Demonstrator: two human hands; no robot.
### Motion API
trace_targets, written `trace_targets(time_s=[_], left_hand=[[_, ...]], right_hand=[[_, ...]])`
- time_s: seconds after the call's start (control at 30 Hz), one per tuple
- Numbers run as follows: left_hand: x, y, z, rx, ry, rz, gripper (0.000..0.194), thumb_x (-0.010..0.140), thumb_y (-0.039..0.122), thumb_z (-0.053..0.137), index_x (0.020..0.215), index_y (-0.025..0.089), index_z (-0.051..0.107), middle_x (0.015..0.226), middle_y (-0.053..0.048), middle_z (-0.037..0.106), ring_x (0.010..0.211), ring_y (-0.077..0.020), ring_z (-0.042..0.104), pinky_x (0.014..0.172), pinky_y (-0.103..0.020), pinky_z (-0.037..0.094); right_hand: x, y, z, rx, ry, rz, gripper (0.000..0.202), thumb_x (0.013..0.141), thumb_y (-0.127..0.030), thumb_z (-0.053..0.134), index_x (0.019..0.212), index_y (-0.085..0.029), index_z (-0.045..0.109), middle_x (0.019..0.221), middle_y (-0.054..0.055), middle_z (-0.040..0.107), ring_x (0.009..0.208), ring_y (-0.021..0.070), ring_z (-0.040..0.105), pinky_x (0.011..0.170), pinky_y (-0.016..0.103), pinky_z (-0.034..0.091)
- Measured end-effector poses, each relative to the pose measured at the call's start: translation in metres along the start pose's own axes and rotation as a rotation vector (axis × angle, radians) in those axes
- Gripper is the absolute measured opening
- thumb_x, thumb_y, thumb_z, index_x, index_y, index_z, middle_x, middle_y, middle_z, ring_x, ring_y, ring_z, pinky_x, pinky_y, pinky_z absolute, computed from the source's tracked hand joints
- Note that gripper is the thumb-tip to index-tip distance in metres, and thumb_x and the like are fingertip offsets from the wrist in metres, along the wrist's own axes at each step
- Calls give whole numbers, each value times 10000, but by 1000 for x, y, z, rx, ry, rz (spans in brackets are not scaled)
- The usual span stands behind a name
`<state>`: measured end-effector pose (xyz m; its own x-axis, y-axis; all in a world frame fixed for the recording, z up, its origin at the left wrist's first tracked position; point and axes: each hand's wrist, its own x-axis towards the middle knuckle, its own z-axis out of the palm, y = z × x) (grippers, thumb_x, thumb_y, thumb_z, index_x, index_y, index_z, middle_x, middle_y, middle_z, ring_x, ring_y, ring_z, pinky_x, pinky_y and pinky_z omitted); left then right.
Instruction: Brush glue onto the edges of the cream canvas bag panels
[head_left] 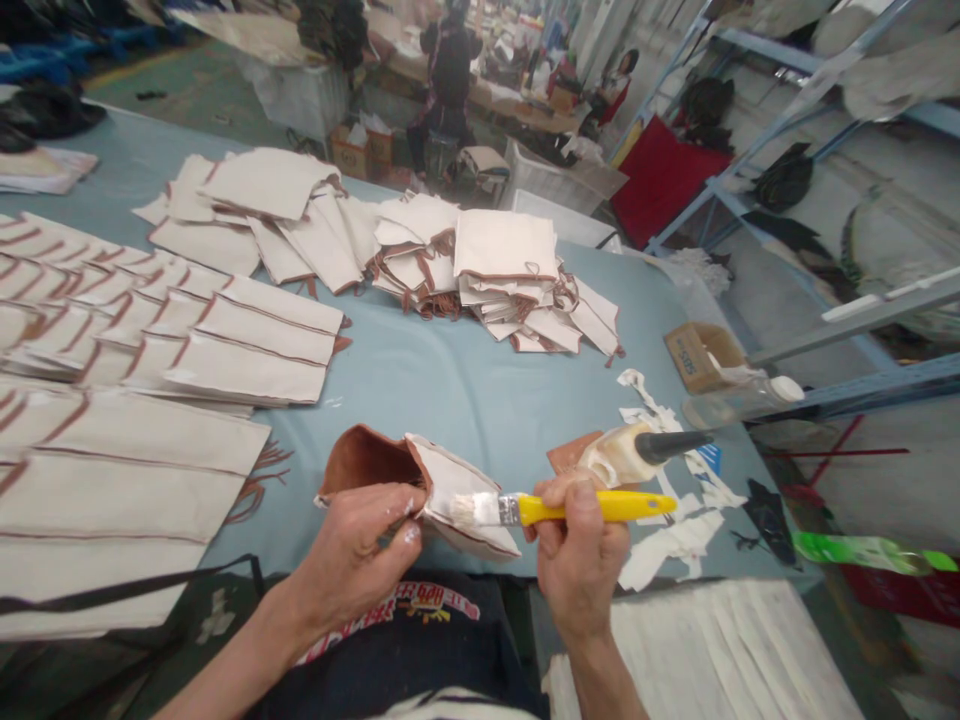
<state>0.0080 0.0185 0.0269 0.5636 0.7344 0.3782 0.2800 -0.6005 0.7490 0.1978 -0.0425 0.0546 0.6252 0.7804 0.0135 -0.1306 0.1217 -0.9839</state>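
At the table's near edge, my left hand (pixel 364 545) pinches the rim of a small pouch. The pouch (pixel 375 458) lies with its brown inside open toward the left and a white flap (pixel 457 480) spread to the right. My right hand (pixel 581 545) is closed around a yellow-handled brush (pixel 615 506). The brush's pale bristles point left and lie over the white flap, near the brown-edged seam. White residue marks my left fingertips. Just beyond my right hand stands a glue-stained container (pixel 619 455) with a dark handle or nozzle pointing right.
Stacked white pieces with brown edging (pixel 255 340) cover the left of the blue table (pixel 450 380). More piles (pixel 506 245) lie along the back. Scraps (pixel 675 545), a cardboard box (pixel 701 355) and a clear bottle (pixel 739 403) are at right. Shelving and people are beyond.
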Motion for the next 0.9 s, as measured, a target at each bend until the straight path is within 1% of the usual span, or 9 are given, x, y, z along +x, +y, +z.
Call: trace_targets(time_s=[0.07,0.13,0.23,0.33,0.4,0.5,0.57,0.77,0.9], left_hand=[[0,0,0,-2,-1,8,210,886,77,479,822,175,653,685,-7,705,604,-144,655,584,-228,492],[-1,-1,0,-4,1,0,214,890,84,480,818,175,660,689,-7,712,602,-142,659,586,-225,500],[-2,-2,1,-9,-3,-41,219,901,102,493,809,181,676,691,-4,721,598,-139,659,590,-219,506],[-3,-3,1,-14,-10,-58,210,917,130,516,798,186,680,667,0,709,587,-138,657,589,-215,505],[-3,-2,0,-12,1,-62,215,920,131,507,794,187,672,666,0,706,586,-137,659,587,-213,505],[-2,-1,0,-3,23,-64,228,904,104,475,782,185,650,678,1,706,590,-132,662,583,-208,504],[-1,-1,1,-3,22,-53,228,896,94,470,781,181,646,677,2,701,596,-132,664,590,-210,507],[0,-4,4,-13,1,-72,228,918,113,487,785,175,662,678,-1,712,586,-131,656,576,-214,488],[-2,-6,3,-16,-16,-99,226,907,114,481,771,183,647,680,-3,713,589,-139,658,584,-221,488]], right_hand=[[3,7,2,-21,16,28,465,933,-590,650,676,-210,574,490,-93,364,384,74,326,359,187,283],[2,14,7,4,-3,103,493,906,-637,657,674,-212,567,469,-102,347,376,74,322,360,188,301],[-5,21,15,99,-21,237,504,903,-669,630,685,-222,552,419,-134,266,357,74,260,367,192,340],[-8,21,19,171,-34,316,488,911,-661,618,703,-226,542,410,-139,263,363,77,256,380,192,358],[-5,20,18,184,-12,311,476,900,-651,639,709,-226,539,414,-139,273,371,77,263,390,190,367],[4,20,13,166,90,280,466,854,-634,691,699,-230,517,415,-145,269,372,70,247,387,184,354],[6,22,12,137,115,283,472,842,-637,694,692,-234,501,412,-151,250,366,68,233,379,183,342],[-5,23,16,129,-24,320,478,921,-666,598,738,-229,530,419,-142,277,371,83,287,404,201,379],[2,22,10,115,44,263,472,909,-635,627,696,-231,507,412,-142,271,362,74,263,389,194,363]])
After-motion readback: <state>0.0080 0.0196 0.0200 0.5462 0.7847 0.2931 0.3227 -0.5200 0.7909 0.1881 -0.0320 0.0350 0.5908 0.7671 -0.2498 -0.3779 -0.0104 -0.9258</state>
